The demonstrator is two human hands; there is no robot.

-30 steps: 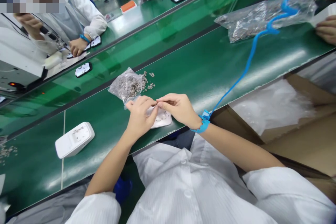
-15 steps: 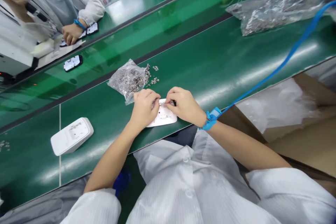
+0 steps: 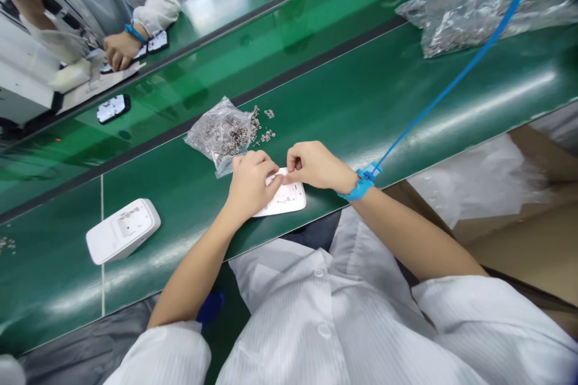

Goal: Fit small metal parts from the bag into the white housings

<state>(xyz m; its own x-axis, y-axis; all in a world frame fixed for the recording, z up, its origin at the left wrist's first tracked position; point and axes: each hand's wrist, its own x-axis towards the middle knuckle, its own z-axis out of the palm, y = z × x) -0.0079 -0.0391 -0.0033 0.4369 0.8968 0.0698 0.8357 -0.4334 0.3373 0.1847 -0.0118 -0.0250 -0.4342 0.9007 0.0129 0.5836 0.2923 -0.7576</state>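
Observation:
A white plastic housing (image 3: 289,200) with small slots lies on the green bench near its front edge. My left hand (image 3: 253,183) rests over the housing's left part, fingers bent and thumb pointing right, gripping it. Above its upper right part, my right hand (image 3: 318,165) is closed in a pinch; whatever is between the fingertips is too small to make out. The two thumbs nearly meet over the housing, covering part of it. Just beyond my left hand sits a clear plastic bag (image 3: 220,132) of small metal pieces, with loose metal pieces (image 3: 266,135) spilled beside it.
Another white housing (image 3: 124,230) lies to the left. A larger clear bag (image 3: 478,21) of metal parts is at the back right. A blue wrist-strap cord (image 3: 445,93) runs up right from my right wrist. Across a green partition, a co-worker's hand (image 3: 123,50) is over dark-rimmed parts.
My right hand has lifted slightly away from the housing, its fingers curling tighter. The left thumb has shifted right over the housing. The blue cord now rises more steeply.

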